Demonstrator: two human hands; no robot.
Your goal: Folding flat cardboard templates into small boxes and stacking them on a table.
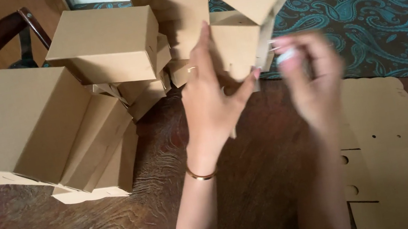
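Folding seems the step in hand: a half-formed cardboard box (238, 37) is held above the far middle of the table (96, 226). Left hand (212, 96) flat and open against its near wall, thumb under. Right hand (311, 77) blurred at its right side; grip cannot be told. Finished boxes (59, 105) stacked left; flat blanks (404, 153) near right. Closing the raised lid likely needs both walls steadied.
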